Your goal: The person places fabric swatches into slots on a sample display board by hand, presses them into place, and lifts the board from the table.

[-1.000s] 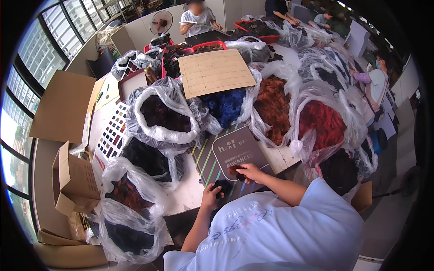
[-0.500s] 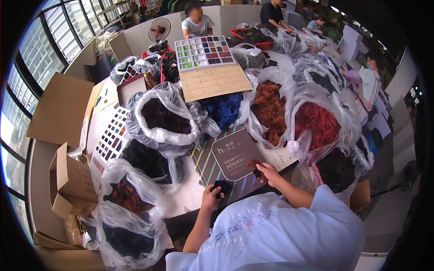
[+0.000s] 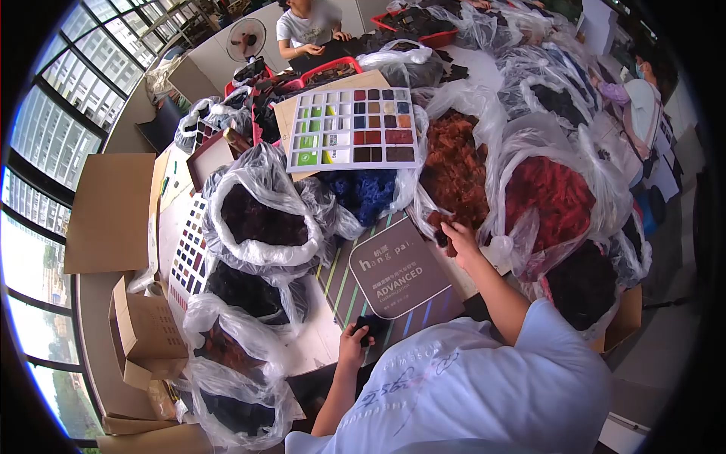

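My left hand (image 3: 352, 346) is closed around a small bunch of black swatches (image 3: 369, 328), at the near edge of a dark grey printed box (image 3: 404, 274) marked "ADVANCED". My right hand (image 3: 462, 244) pinches a few small pieces, a reddish-brown swatch (image 3: 437, 219) and a black one among them. It hovers by the near edge of a clear plastic bag of rust-brown pieces (image 3: 455, 170). Right of that stands a bag of red pieces (image 3: 550, 204). A white sample tray (image 3: 386, 165) with coloured squares lies over blue pieces (image 3: 364, 191).
Open bags of dark pieces (image 3: 265, 216) crowd the table's left side, beside a colour swatch sheet (image 3: 189, 253). Cardboard boxes (image 3: 153, 325) stand at far left. A bag of black pieces (image 3: 581, 287) is at right. Across the table sits a person (image 3: 310, 30) near red baskets (image 3: 330, 69).
My right hand has moved away from me and slightly right, up to the rust-brown bag. The sample tray has come nearer, covering the front of its cardboard sheet. The view has shifted.
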### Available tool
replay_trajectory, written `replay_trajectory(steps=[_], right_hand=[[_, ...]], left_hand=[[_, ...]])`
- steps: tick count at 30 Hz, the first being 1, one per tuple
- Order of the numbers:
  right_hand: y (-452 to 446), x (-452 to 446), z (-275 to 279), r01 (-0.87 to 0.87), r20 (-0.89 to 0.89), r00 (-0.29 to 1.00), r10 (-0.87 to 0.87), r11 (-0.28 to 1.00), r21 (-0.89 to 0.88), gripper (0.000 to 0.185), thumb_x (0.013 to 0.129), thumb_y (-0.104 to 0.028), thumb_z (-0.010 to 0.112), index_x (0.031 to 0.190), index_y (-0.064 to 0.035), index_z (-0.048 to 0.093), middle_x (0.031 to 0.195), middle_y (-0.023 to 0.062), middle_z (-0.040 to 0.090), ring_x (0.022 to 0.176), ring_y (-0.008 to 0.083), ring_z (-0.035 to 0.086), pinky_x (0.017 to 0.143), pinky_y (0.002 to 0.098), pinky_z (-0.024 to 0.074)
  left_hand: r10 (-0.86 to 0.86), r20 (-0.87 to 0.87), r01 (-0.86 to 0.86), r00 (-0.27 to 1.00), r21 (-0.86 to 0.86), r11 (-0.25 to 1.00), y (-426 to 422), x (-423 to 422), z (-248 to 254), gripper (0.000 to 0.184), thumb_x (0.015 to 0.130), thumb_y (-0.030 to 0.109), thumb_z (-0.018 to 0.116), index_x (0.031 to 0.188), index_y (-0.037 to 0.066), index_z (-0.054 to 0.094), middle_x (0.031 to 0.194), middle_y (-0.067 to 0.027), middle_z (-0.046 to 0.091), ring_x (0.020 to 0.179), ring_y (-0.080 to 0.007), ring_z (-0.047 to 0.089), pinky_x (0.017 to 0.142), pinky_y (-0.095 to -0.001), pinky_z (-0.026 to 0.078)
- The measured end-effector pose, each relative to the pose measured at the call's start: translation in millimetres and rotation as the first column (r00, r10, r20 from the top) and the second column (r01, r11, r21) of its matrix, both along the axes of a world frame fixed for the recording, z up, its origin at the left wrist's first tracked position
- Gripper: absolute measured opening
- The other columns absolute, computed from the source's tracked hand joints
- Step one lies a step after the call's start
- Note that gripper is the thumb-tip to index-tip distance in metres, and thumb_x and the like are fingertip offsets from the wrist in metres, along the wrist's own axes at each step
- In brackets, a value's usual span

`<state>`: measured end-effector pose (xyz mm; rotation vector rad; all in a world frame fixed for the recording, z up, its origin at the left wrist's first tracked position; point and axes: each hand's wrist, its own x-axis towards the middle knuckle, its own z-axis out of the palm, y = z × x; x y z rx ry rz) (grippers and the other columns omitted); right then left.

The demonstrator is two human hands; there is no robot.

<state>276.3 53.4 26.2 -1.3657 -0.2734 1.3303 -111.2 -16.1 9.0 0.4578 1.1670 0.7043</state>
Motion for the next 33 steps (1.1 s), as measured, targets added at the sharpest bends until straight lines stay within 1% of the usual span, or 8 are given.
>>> replay_trajectory(steps=[3, 5, 11, 19, 23, 27, 30, 33], right_hand=[[55.4, 28.8, 13.5, 0.035, -0.026, 0.999, -0.034, 0.997, 0.073, 0.022, 0.09, -0.033, 0.067, 0.102, -0.0142, 0.065, 0.081, -0.0036, 0.059, 0.064, 0.0108, 0.056, 0.044, 0.0285, 0.0436], [98.4, 51.7, 18.4, 0.041, 0.008, 0.999, -0.043, 0.989, 0.14, 0.019, 0.093, -0.029, 0.064, 0.102, -0.0125, 0.066, 0.081, -0.0024, 0.065, 0.059, 0.0123, 0.061, 0.043, 0.0266, 0.0436], [203.2, 103.4, 15.3, -0.018, 0.174, 0.985, -0.005, 0.991, 0.132, 0.02, 0.093, -0.031, 0.064, 0.1, -0.0123, 0.066, 0.082, -0.003, 0.066, 0.06, 0.0097, 0.062, 0.042, 0.0236, 0.0426], [240.4, 123.3, 6.9, -0.143, 0.09, 0.986, 0.137, 0.988, 0.057, 0.019, 0.091, -0.028, 0.066, 0.092, -0.0088, 0.065, 0.074, 0.0007, 0.065, 0.057, 0.0105, 0.062, 0.043, 0.0246, 0.0441], [244.0, 136.6, 3.3, -0.206, -0.076, 0.974, 0.214, 0.974, 0.097, 0.019, 0.092, -0.027, 0.066, 0.093, -0.0087, 0.064, 0.075, 0.0018, 0.066, 0.058, 0.0123, 0.062, 0.045, 0.0253, 0.0431], [240.9, 141.1, 21.8, -0.262, -0.047, 0.963, 0.265, 0.964, 0.046, 0.018, 0.092, -0.027, 0.066, 0.092, -0.0091, 0.063, 0.075, 0.0019, 0.066, 0.057, 0.0117, 0.062, 0.044, 0.0247, 0.0417], [234.0, 143.2, 29.3, -0.274, -0.096, 0.955, 0.281, 0.959, 0.078, 0.017, 0.093, -0.027, 0.065, 0.091, -0.0099, 0.063, 0.074, 0.0018, 0.065, 0.056, 0.0109, 0.061, 0.043, 0.0243, 0.0415], [216.5, 130.5, 45.9, -0.249, -0.077, 0.962, 0.262, 0.957, 0.149, 0.017, 0.093, -0.027, 0.065, 0.09, -0.0109, 0.062, 0.074, 0.001, 0.065, 0.055, 0.0102, 0.06, 0.042, 0.0234, 0.0409]], left_hand=[[0.086, 0.036, -0.085, 0.996, -0.026, 0.996, 19.7, 22.0, 15.9, 0.012, 0.088, 0.002, 0.063, 0.095, 0.006, 0.055, 0.08, -0.0074, 0.063, 0.06, -0.0172, 0.061, 0.057, -0.0321, 0.052], [0.094, 0.007, -0.094, 0.996, 0.029, 0.995, 48.8, 40.2, 27.3, 0.015, 0.088, 0.002, 0.064, 0.098, 0.007, 0.054, 0.081, -0.0076, 0.062, 0.06, -0.0175, 0.06, 0.058, -0.032, 0.052], [0.163, 0.05, -0.171, 0.985, 0.25, 0.953, 210.2, 98.6, 65.2, 0.031, 0.088, 0.001, 0.063, 0.115, 0.006, 0.05, 0.091, -0.0078, 0.06, 0.062, -0.017, 0.058, 0.059, -0.0321, 0.05], [0.354, 0.236, -0.377, 0.905, 0.058, 0.924, 373.6, 149.8, 35.5, 0.018, 0.09, 0.005, 0.062, 0.106, 0.008, 0.052, 0.084, -0.0044, 0.057, 0.065, -0.0173, 0.055, 0.058, -0.0306, 0.048], [0.371, 0.326, -0.379, 0.869, -0.041, 0.925, 390.3, 159.0, 33.2, 0.007, 0.091, 0.006, 0.061, 0.095, 0.005, 0.055, 0.079, -0.0026, 0.056, 0.063, -0.0135, 0.054, 0.057, -0.0262, 0.048], [0.292, 0.386, -0.309, 0.875, -0.02, 0.951, 390.1, 149.6, 50.6, 0.007, 0.09, 0.005, 0.061, 0.095, 0.006, 0.056, 0.081, -0.0036, 0.059, 0.063, -0.013, 0.054, 0.056, -0.0258, 0.048], [0.197, 0.515, -0.264, 0.834, 0.059, 0.963, 373.7, 140.3, 69.5, 0.022, 0.093, 0.004, 0.053, 0.114, -0.001, 0.058, 0.101, -0.0098, 0.065, 0.067, -0.0123, 0.059, 0.058, -0.0223, 0.053], [0.156, 0.444, -0.249, 0.882, 0.159, 0.955, 341.3, 136.3, 95.0, 0.033, 0.094, 0.003, 0.051, 0.126, -0.003, 0.052, 0.113, -0.0135, 0.063, 0.071, -0.0116, 0.06, 0.061, -0.0185, 0.054]])
